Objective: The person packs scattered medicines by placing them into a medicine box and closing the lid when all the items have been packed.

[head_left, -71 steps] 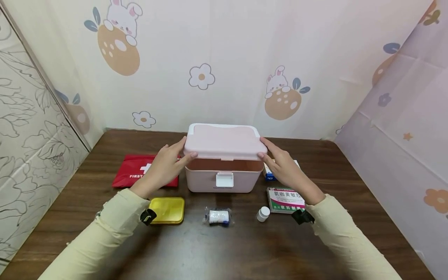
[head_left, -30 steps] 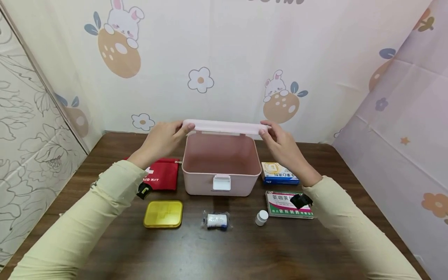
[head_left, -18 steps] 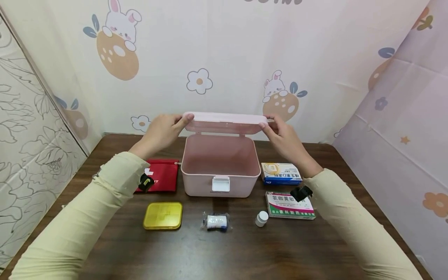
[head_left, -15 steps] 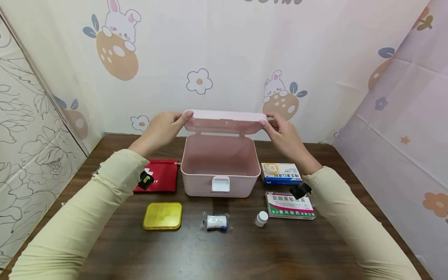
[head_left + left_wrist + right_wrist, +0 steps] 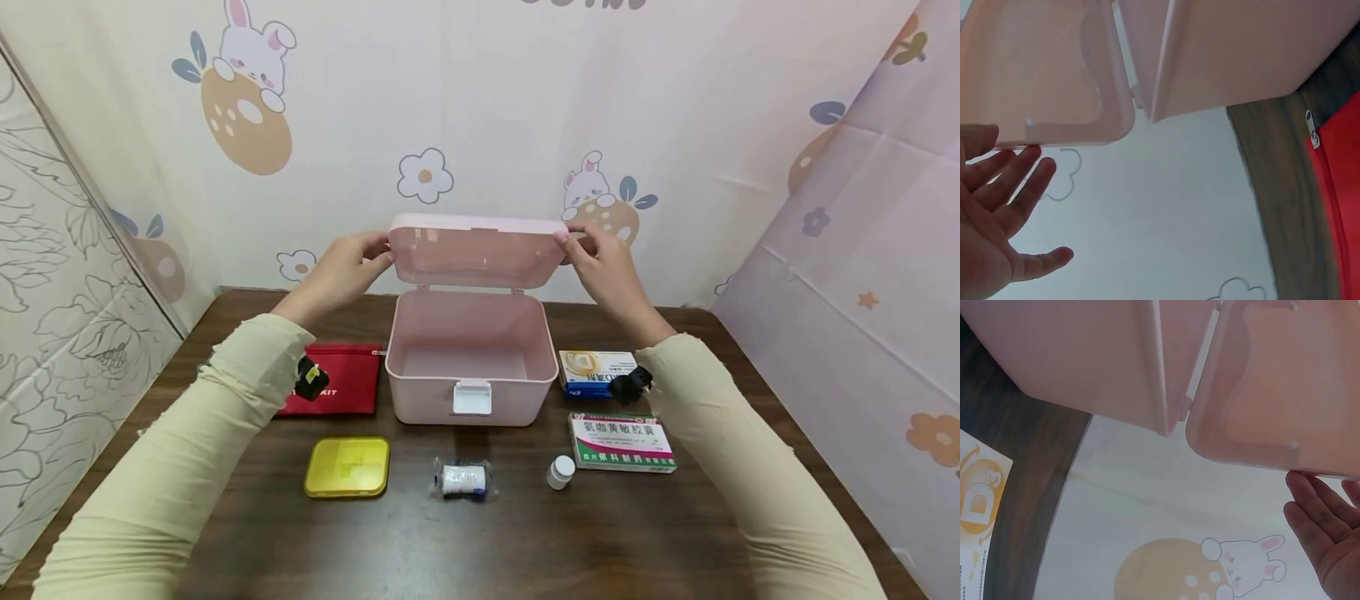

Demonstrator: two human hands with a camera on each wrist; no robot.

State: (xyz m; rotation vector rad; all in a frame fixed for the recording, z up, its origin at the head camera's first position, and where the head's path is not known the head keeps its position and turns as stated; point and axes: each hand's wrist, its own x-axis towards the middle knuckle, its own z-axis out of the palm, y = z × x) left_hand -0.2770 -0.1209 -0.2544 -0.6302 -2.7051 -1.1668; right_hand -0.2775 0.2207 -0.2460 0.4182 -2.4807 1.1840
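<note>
A pale pink storage box stands on the table with its hinged lid raised upright at the back, inner face toward me. Its inside shows bare pink walls, and a white latch hangs on the front. My left hand holds the lid's left edge between thumb and fingertips; in the left wrist view the other fingers spread below that edge. At the opposite top corner, my right hand pinches the lid, thumb in front and fingers behind. The right wrist view shows fingertips against the lid's rim.
Left of the box lie a red first aid pouch and a yellow pill case. A wrapped bandage roll lies in front. To the right are a small white bottle, a green-and-white medicine box and a blue-and-white one.
The lid has swung up and back from partly raised to upright, both hands rising with it. The box's inside has come into view. The things on the table stay put.
</note>
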